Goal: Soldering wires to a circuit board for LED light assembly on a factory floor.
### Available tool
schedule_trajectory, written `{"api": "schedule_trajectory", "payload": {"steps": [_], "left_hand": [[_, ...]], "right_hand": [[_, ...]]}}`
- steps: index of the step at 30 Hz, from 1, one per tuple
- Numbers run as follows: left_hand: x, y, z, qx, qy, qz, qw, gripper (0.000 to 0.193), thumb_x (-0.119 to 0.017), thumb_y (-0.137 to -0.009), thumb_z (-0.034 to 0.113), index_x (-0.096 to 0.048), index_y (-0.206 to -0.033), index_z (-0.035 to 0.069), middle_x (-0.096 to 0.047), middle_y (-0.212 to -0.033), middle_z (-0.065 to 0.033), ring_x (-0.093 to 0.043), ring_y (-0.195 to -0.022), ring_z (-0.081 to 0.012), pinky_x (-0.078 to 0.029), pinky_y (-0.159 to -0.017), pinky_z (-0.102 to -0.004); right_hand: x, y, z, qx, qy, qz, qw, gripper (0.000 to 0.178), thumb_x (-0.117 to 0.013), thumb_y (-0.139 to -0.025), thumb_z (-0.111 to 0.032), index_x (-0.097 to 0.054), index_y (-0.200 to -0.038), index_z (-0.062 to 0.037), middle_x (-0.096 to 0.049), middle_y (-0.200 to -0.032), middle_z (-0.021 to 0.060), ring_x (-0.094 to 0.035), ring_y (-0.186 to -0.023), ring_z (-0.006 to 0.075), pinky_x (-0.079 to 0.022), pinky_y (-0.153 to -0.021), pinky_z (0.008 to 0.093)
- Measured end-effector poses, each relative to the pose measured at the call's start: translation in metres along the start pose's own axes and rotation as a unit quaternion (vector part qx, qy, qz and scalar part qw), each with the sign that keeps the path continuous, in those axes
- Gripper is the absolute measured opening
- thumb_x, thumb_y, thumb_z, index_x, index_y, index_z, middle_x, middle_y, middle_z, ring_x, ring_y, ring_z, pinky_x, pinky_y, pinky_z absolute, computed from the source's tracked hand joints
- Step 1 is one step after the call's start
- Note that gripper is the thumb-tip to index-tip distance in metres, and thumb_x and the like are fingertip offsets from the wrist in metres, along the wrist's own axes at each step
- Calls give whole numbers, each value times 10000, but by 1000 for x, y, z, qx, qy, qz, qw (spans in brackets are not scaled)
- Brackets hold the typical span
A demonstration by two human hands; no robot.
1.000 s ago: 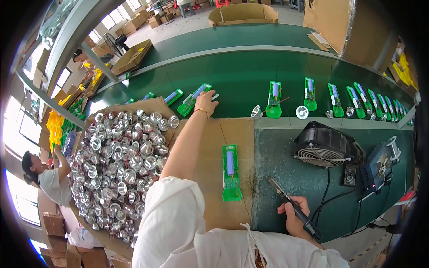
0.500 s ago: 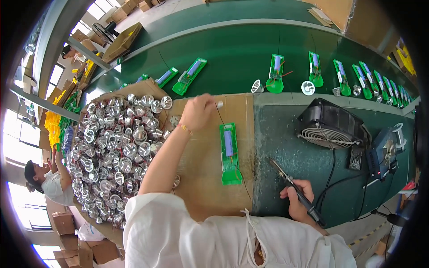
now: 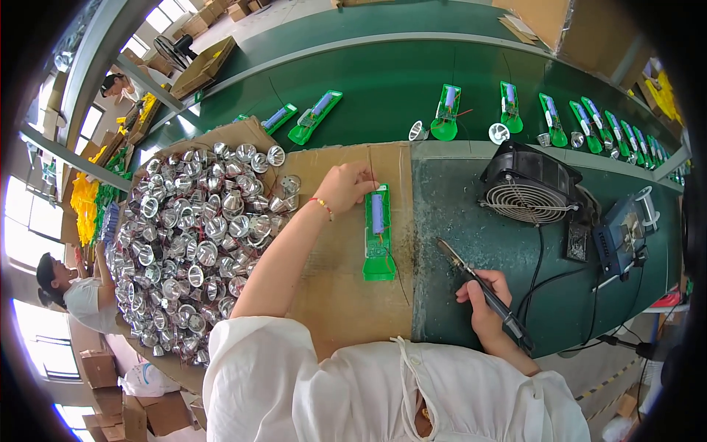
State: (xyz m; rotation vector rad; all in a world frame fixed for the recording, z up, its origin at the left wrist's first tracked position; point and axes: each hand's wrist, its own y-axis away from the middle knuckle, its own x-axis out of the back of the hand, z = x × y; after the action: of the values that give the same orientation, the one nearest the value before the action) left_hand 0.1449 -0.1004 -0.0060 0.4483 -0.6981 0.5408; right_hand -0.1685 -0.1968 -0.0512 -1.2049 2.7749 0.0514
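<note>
On the brown cardboard sheet [image 3: 346, 295] lies an open green plastic flashlight housing [image 3: 379, 268], holding a blue cylindrical battery cell [image 3: 378, 214] and thin wires. My left hand [image 3: 343, 190] is at the housing's far end, its fingers pinched together beside a dark upright wire. What sits between those fingertips is hidden. Wrapped around the dark handle of a soldering iron [image 3: 509, 320] is my right hand [image 3: 483, 302]. The iron's metal tip points away to the left, over the green bench, apart from the housing.
A heap of silver reflector cups [image 3: 195, 250] covers the left side. To the right stand a black fan [image 3: 530, 184] and a blue soldering station [image 3: 617, 236] with trailing cables. More green housings [image 3: 445, 127] line the far green surface. A co-worker [image 3: 82, 295] is at far left.
My left hand has moved right and slightly nearer, to the housing's far end; the small white piece at its fingertips is now hidden. My right hand still holds the soldering iron.
</note>
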Motion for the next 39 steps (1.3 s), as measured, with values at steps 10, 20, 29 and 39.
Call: {"api": "schedule_trajectory", "payload": {"steps": [10,20,29,39], "left_hand": [[-18,7,-9,-14,-22,-7,1000,295,-724,-686,377,-665,-715,89,-624,-649,-43,-587,-604,-166,-446,-548,-299],[-45,54,-15,-171,-18,34,985,275,-744,-660,315,-632,-626,65,-582,-560,-72,-561,-541,-204,-433,-511,-309],[-35,75,-23,-193,44,40,979,165,-618,-806,167,-653,-887,27,-635,-832,-76,-564,-694,-173,-454,-639,-295],[-34,61,-18,-7,81,-48,996,128,-703,-707,176,-683,-781,74,-656,-741,-59,-605,-677,-137,-482,-658,-279]], "right_hand": [[-2,-2,-1,23,9,9,1000,184,-528,-859,-101,-464,-974,28,-581,-695,109,-558,-567,137,-480,-525,241],[-1,0,0,24,25,24,999,219,-559,-859,-154,-484,-959,26,-585,-691,91,-554,-557,114,-469,-520,220],[-3,-2,-2,37,31,21,999,219,-527,-878,-174,-485,-969,20,-572,-687,86,-549,-567,122,-467,-520,230],[-4,1,-2,39,30,14,999,226,-533,-874,-180,-488,-965,22,-571,-684,84,-547,-567,119,-465,-520,224]]}}
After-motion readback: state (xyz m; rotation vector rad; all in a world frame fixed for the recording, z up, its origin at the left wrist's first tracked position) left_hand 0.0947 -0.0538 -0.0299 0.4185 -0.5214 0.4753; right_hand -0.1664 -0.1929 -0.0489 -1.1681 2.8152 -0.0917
